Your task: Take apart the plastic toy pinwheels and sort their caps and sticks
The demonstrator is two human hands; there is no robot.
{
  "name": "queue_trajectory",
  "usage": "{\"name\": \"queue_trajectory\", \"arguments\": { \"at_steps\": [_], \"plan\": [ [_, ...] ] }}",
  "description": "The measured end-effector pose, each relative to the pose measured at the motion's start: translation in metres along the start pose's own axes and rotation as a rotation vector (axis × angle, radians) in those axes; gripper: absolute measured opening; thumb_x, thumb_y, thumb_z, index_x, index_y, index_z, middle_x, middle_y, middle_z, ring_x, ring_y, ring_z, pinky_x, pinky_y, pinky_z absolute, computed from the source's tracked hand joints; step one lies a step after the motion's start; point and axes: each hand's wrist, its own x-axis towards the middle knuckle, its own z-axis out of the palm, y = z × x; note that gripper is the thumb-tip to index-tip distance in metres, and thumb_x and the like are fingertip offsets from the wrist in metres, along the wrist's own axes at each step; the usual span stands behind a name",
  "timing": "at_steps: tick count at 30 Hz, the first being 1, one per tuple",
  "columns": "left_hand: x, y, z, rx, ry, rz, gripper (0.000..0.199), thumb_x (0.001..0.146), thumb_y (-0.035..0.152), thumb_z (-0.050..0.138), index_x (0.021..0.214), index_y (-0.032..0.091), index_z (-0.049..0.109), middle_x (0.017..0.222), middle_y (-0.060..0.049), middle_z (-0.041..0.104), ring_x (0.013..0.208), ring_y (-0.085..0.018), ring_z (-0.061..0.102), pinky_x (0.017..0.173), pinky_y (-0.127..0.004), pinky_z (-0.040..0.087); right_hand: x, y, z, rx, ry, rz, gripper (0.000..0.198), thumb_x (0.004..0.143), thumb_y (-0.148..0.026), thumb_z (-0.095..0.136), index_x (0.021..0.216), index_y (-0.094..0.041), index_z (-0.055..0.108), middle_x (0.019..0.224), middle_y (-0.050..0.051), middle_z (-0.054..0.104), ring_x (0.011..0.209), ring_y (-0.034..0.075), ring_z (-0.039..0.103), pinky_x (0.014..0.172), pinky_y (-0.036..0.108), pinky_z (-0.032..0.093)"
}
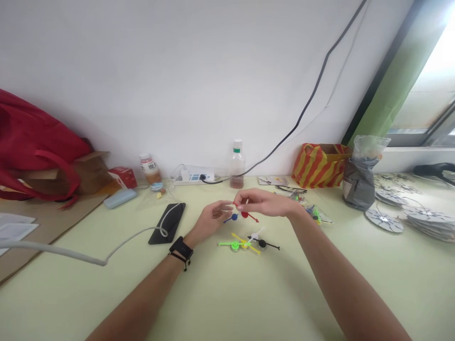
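My right hand [261, 202] pinches a small red piece [235, 204] between its thumb and index finger. Close to its left is my left hand [211, 219], fingers apart and reaching toward that piece; whether they touch it I cannot make out. Just below the hands on the table lie a blue arrow spinner [234, 217] and a red arrow spinner [245, 215]. Nearer to me, a green spinner [235, 245], a yellow spinner [244, 244], a white spinner [255, 236] and a black spinner [262, 243] sit bunched together, some arrows crossing.
A black phone [168, 223] with a pale cable lies left. Along the wall stand a power strip [194, 176], a clear bottle [237, 166] and a striped bag [316, 166]. Bags of small colourful parts [316, 213] and stacked grey discs [432, 221] are on the right.
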Motion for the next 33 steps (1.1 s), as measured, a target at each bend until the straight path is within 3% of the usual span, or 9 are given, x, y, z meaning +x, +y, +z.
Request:
{"name": "queue_trajectory", "arguments": {
  "at_steps": [4, 8, 12, 15, 18, 23, 29, 33],
  "plan": [
    [-0.006, -0.005, 0.004, -0.012, 0.108, 0.013, 0.055, 0.083, 0.045, 0.077, 0.129, 0.019, 0.063, 0.122, -0.014, 0.071, 0.104, -0.026, 0.071, 0.092, -0.04, 0.057, -0.01, -0.012, -0.009, 0.139, 0.281, -0.112, 0.018, 0.098, -0.037, 0.054, 0.098, -0.02, 0.057, 0.095, 0.005, 0.064, 0.085, 0.016, 0.057, 0.07, 0.028, 0.047],
    [-0.006, -0.012, 0.009, 0.121, 0.045, -0.003, 0.068, 0.072, 0.042, 0.086, 0.133, 0.021, 0.062, 0.115, -0.011, 0.074, 0.1, -0.025, 0.07, 0.09, -0.039, 0.055, -0.009, -0.01, -0.01, 0.069, 0.461, -0.138, 0.013, 0.096, -0.03, 0.053, 0.104, -0.021, 0.057, 0.091, 0.004, 0.063, 0.087, 0.017, 0.058, 0.078, 0.032, 0.047],
    [-0.006, -0.018, 0.013, 0.192, 0.014, 0.006, 0.047, 0.081, 0.041, 0.078, 0.123, 0.021, 0.069, 0.104, -0.008, 0.076, 0.093, -0.024, 0.069, 0.084, -0.037, 0.054, -0.003, -0.006, -0.007, -0.067, 0.52, -0.126, 0.012, 0.096, -0.029, 0.049, 0.096, -0.021, 0.058, 0.078, -0.001, 0.055, 0.072, 0.014, 0.05, 0.066, 0.028, 0.042],
    [-0.006, -0.019, 0.012, 0.15, 0.018, 0.015, 0.04, 0.086, 0.039, 0.073, 0.12, 0.019, 0.07, 0.103, -0.009, 0.075, 0.093, -0.024, 0.069, 0.085, -0.037, 0.054, 0.0, -0.006, -0.001, -0.265, 0.512, -0.102, 0.016, 0.092, -0.036, 0.06, 0.09, -0.02, 0.063, 0.075, -0.002, 0.054, 0.065, 0.013, 0.044, 0.059, 0.027, 0.038],
    [-0.006, -0.016, 0.01, 0.116, 0.004, 0.017, 0.038, 0.087, 0.037, 0.071, 0.12, 0.018, 0.069, 0.1, -0.008, 0.073, 0.093, -0.023, 0.068, 0.087, -0.036, 0.053, 0.004, -0.006, 0.005, -0.4, 0.474, -0.105, 0.01, 0.089, -0.03, 0.065, 0.091, -0.021, 0.068, 0.085, 0.001, 0.063, 0.068, 0.013, 0.049, 0.063, 0.027, 0.041],
    [-0.01, -0.008, 0.011, 0.094, -0.055, -0.004, 0.047, 0.078, 0.037, 0.08, 0.121, 0.02, 0.068, 0.096, -0.006, 0.07, 0.081, -0.018, 0.065, 0.075, -0.031, 0.053, 0.011, -0.002, 0.013, -0.518, 0.518, -0.125, 0.012, 0.093, -0.021, 0.058, 0.099, -0.021, 0.068, 0.103, 0.006, 0.067, 0.081, 0.016, 0.056, 0.071, 0.029, 0.043],
    [-0.011, -0.012, 0.016, 0.097, -0.001, -0.04, 0.038, 0.077, 0.041, 0.082, 0.105, 0.017, 0.073, 0.073, -0.001, 0.065, 0.064, -0.015, 0.059, 0.059, -0.027, 0.047, 0.011, -0.007, 0.013, -0.526, 0.585, -0.135, 0.02, 0.101, -0.033, 0.049, 0.096, -0.02, 0.064, 0.093, 0.005, 0.064, 0.077, 0.016, 0.054, 0.071, 0.03, 0.041],
    [-0.009, -0.017, 0.015, 0.043, 0.048, -0.008, 0.046, 0.073, 0.04, 0.086, 0.11, 0.017, 0.072, 0.098, -0.008, 0.074, 0.083, -0.02, 0.068, 0.075, -0.032, 0.055, 0.005, -0.015, 0.006, -0.422, 0.635, -0.203, 0.031, 0.105, -0.037, 0.041, 0.095, -0.021, 0.066, 0.09, 0.005, 0.063, 0.082, 0.017, 0.056, 0.073, 0.03, 0.044]
  ]
}}
